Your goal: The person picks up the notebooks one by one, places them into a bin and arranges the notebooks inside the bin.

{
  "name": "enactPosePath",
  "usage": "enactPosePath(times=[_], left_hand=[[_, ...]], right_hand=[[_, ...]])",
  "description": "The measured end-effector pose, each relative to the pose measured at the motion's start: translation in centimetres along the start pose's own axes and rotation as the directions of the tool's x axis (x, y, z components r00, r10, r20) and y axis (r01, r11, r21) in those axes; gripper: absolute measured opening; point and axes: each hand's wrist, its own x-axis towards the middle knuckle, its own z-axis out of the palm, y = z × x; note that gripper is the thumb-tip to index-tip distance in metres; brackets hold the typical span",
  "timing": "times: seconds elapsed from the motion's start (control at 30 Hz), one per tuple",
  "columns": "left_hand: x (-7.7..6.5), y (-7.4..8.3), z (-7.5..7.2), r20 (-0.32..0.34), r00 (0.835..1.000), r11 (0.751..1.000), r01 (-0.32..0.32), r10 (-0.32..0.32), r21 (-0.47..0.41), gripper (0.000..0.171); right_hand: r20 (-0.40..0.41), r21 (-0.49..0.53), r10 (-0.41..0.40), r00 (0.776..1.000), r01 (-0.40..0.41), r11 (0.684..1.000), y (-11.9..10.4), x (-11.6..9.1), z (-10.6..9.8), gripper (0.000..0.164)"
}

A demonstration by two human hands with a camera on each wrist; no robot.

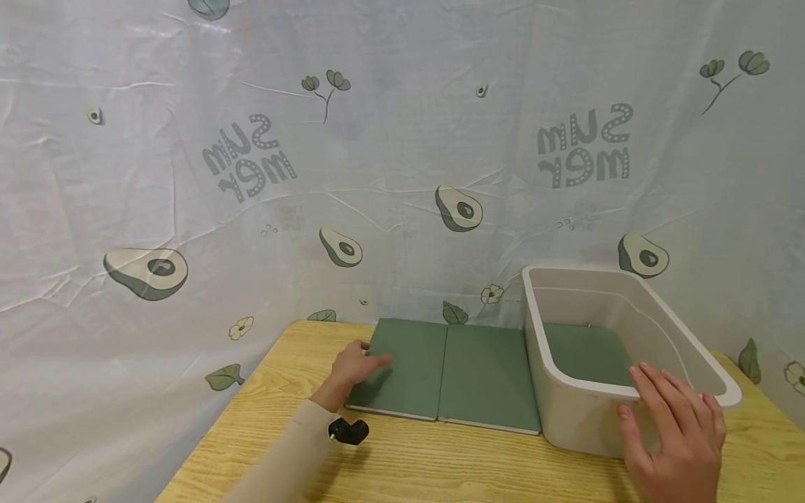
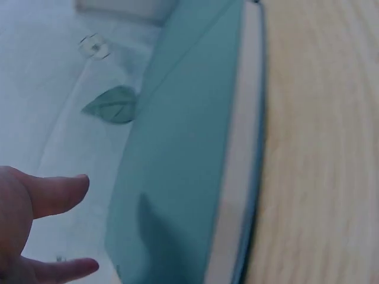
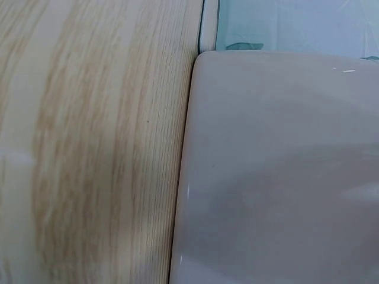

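Two green hardcover books lie flat and side by side on the wooden table. My left hand (image 1: 354, 365) is at the outer edge of the left book (image 1: 409, 367), thumb and fingers spread apart. In the left wrist view its thumb (image 2: 59, 195) stands clear of the green cover (image 2: 177, 136), which bears a shadow. The right book (image 1: 487, 377) reaches up to a light grey plastic bin (image 1: 585, 416). My right hand (image 1: 682, 436) is at the bin's front rim, its fingers fairly straight over the edge; the right wrist view shows only the bin's wall (image 3: 278, 165), not the hand.
Inside the bin lies another green, flat thing (image 1: 585, 353). A hanging cloth (image 1: 390, 154) printed with avocados and leaves closes off the back. Wood-grain tabletop (image 1: 434, 468) shows in front of the books. A small black device (image 1: 349, 432) sits at the left wrist.
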Motion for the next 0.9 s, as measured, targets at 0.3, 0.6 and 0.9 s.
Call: enactPosePath(times=[0.3, 0.6, 0.9], left_hand=[[1.7, -2.2, -3.1, 0.195, 0.978, 0.932, 0.138, -0.074, -0.334, 0.065], [2.3, -2.3, -4.3, 0.333, 0.941, 0.848, 0.121, 0.068, -0.516, 0.059], [2.6, -2.0, -4.0, 0.354, 0.926, 0.809, 0.107, 0.130, -0.578, 0.066]], right_hand=[[-0.012, -0.003, -0.007, 1.000, 0.007, 1.000, 0.0, 0.0, 0.1, 0.056], [-0.016, -0.003, -0.012, 1.000, 0.012, 1.000, -0.1, 0.2, 0.1, 0.056], [0.009, -0.011, 0.002, 1.000, -0.002, 1.000, 0.3, -0.1, 0.0, 0.057]])
